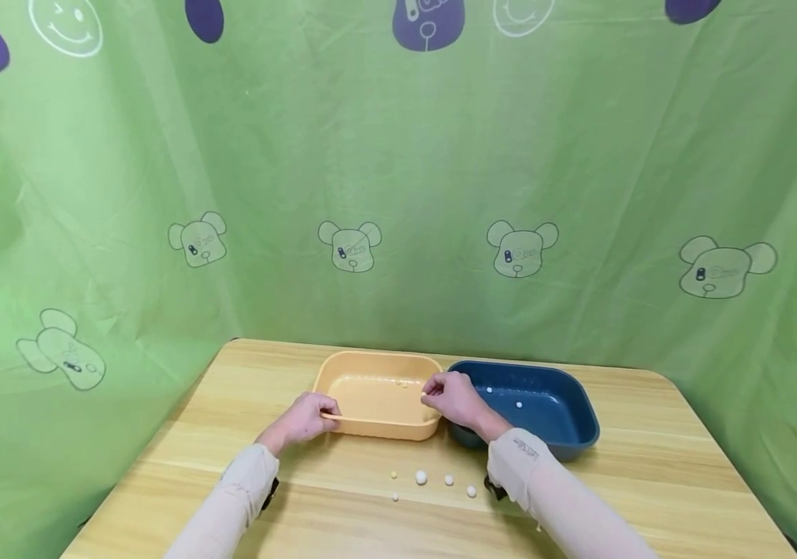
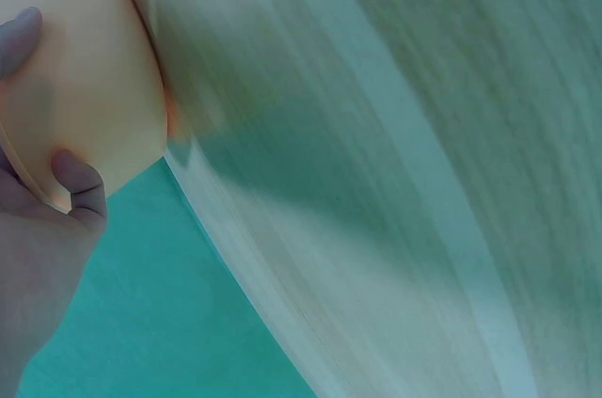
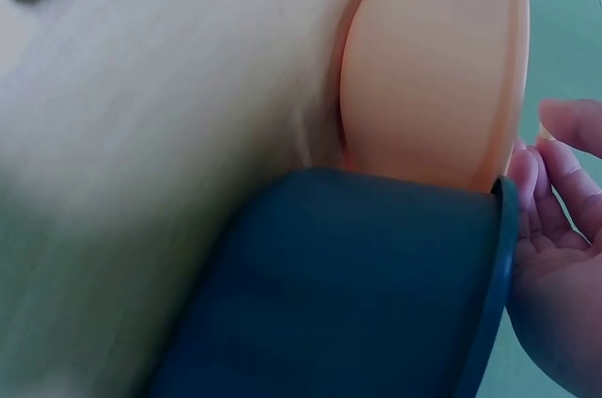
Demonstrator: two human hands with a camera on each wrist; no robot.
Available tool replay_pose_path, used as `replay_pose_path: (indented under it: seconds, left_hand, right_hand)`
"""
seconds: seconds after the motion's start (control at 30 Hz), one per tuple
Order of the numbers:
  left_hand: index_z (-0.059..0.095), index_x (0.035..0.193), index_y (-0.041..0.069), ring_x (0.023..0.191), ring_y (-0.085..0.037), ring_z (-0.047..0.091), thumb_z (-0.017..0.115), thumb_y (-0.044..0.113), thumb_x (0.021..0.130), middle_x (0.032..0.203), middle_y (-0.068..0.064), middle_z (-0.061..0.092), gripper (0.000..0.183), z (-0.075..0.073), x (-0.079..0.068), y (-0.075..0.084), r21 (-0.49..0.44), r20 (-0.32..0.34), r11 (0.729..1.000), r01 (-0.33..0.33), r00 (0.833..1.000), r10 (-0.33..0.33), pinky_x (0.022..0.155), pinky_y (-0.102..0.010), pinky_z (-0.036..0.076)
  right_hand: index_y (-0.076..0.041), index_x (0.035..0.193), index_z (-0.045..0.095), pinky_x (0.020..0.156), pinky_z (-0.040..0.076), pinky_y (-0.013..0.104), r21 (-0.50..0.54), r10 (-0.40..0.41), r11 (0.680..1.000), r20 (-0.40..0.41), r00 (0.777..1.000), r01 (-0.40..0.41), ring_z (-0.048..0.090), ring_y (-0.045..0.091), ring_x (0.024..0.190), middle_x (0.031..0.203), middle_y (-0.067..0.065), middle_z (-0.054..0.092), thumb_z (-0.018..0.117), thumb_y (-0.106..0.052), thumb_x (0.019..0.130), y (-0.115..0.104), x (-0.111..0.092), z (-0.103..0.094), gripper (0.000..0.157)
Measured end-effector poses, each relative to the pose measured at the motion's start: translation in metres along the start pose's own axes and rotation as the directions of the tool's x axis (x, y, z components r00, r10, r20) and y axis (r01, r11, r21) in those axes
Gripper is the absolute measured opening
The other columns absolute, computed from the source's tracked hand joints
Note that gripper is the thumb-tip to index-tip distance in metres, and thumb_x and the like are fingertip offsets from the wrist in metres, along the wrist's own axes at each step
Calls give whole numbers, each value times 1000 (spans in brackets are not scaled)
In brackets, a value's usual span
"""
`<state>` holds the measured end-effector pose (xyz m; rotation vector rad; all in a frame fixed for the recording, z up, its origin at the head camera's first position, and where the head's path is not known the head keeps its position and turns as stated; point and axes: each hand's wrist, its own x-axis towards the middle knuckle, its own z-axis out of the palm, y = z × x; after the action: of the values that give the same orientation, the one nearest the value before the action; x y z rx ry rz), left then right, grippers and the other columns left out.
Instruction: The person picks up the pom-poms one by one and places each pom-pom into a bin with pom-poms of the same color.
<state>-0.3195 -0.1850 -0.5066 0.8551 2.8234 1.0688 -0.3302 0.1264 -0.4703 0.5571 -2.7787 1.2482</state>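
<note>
My left hand [image 1: 306, 417] grips the near left rim of a peach-orange plastic basin [image 1: 384, 428]; the left wrist view shows its thumb [image 2: 79, 182] against the outer wall. Above that basin's right end, my right hand [image 1: 456, 397] pinches a tiny pale yellowish ball [image 3: 545, 134] between thumb and fingertips. Small yellowish balls [image 1: 401, 383] lie on the orange basin's floor. A dark blue basin [image 1: 583, 407] stands close against it on the right, partly covered by my right wrist. Two white balls [image 1: 519, 404] show inside the blue one.
On the wooden table [image 1: 342, 505], in front of the basins, lie several loose balls: a larger white ball [image 1: 421, 477], smaller white ones [image 1: 471, 491] and a yellowish one [image 1: 394, 474]. A green printed curtain [image 1: 433, 155] hangs behind the table and at both sides.
</note>
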Motion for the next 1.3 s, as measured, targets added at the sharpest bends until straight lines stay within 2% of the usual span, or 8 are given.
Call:
replay_pose_path:
  seconds: [0.5,0.7,0.97,1.3]
  left_hand:
    - [68,73,17,67,-5,51,75,6,76,68,14,59,14,-1,0,1,11,-6,1000,0,1000,0,68,-27,43]
    - [67,72,16,67,-6,51,75,4,76,68,13,60,15,-1,-1,1,7,-4,1000,-17,1000,17,67,-27,43]
    - [67,72,16,67,-5,51,75,4,76,69,12,60,15,1,-2,-2,5,-13,999,-37,999,37,67,-26,43]
    - [68,72,16,66,-5,51,74,4,77,69,13,60,14,0,-1,-3,-8,-11,1000,-8,1000,8,67,-27,44]
  right_hand:
    - [-5,79,67,62,48,26,-40,25,999,-41,999,-27,55,10,66,70,-2,61,72,-8,79,5,13,0,6]
    - [-3,80,67,62,48,26,-26,55,998,-41,998,-56,56,11,66,71,-1,61,73,-7,79,8,18,3,6]
    - [-5,81,68,63,49,26,-59,80,995,-43,996,-82,56,12,66,71,-1,61,72,-9,79,11,23,5,6]
    - [-3,84,69,62,49,26,-63,87,994,-36,996,-89,57,12,66,72,1,62,68,-5,79,7,27,2,6]
